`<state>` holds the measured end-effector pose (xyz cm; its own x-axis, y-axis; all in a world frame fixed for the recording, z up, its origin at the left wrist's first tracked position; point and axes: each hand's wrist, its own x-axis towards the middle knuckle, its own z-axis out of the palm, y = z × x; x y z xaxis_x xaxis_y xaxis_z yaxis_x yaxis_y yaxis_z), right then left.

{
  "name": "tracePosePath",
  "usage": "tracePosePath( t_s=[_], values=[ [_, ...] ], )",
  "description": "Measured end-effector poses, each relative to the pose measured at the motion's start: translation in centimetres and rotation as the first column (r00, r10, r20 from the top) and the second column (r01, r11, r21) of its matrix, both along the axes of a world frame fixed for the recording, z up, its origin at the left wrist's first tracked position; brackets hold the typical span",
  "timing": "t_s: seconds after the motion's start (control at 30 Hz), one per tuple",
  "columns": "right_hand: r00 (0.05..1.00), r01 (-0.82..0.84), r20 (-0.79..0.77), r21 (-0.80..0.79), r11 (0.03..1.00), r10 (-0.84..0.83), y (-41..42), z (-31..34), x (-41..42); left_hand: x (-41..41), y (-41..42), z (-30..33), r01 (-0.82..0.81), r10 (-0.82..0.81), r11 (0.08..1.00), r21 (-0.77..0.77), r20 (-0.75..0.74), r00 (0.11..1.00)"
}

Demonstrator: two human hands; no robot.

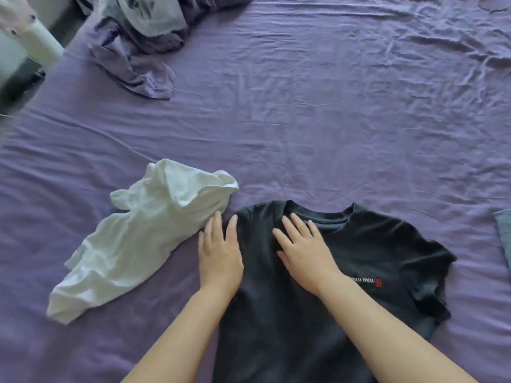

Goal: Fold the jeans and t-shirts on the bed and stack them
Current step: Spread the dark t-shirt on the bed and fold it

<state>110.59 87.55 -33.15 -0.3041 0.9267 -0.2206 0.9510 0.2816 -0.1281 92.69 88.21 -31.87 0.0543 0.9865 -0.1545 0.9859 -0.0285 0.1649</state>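
black t-shirt (318,313): lies spread on the purple bed (304,120), collar away, left sleeve tucked in. left hand (219,254) and right hand (304,251) lie flat, fingers straight, holding nothing. best smoothed outward before the next fold. white t-shirt (138,236) crumpled just beside.

A big bed (318,111) has a wrinkly purple sheet. A bunched-up purple blanket (138,45) lies at its far corner.

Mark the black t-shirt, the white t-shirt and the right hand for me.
black t-shirt (387,244), head view, on the chest panel below the collar.
white t-shirt (143,239), head view, on the middle of the crumpled body.
right hand (304,252), head view, on the back of the hand.
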Motion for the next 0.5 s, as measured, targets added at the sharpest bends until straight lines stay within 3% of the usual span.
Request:
tracePosePath(
  t_s=[0.1,0.23,0.37,0.4,0.5],
  values=[
    [0.999,0.032,-0.024,0.042,0.999,-0.031,3.1,-0.6,-1.9,-0.5,2.7,0.0,-0.040,0.046,0.998,-0.044,0.127,0.991],
    [0.993,0.121,0.009,-0.006,0.993,-0.121,4.4,-1.3,-2.2,0.2,4.3,1.1,0.107,-0.105,0.994,-0.038,0.060,0.993],
    [0.986,0.159,0.052,-0.061,0.985,-0.156,3.8,-1.5,-1.3,-0.2,3.8,1.3,0.082,-0.048,0.994,-0.072,0.388,0.920],
    [0.985,0.166,0.062,-0.072,0.983,-0.162,3.9,-1.4,-1.1,-0.5,3.8,1.3,0.080,-0.031,0.991,-0.106,0.401,0.915],
    [0.980,0.182,0.092,-0.075,0.980,-0.175,3.8,-1.3,-0.6,-1.5,4.9,0.9,0.065,-0.047,0.994,-0.090,0.193,0.980]
  ],
)
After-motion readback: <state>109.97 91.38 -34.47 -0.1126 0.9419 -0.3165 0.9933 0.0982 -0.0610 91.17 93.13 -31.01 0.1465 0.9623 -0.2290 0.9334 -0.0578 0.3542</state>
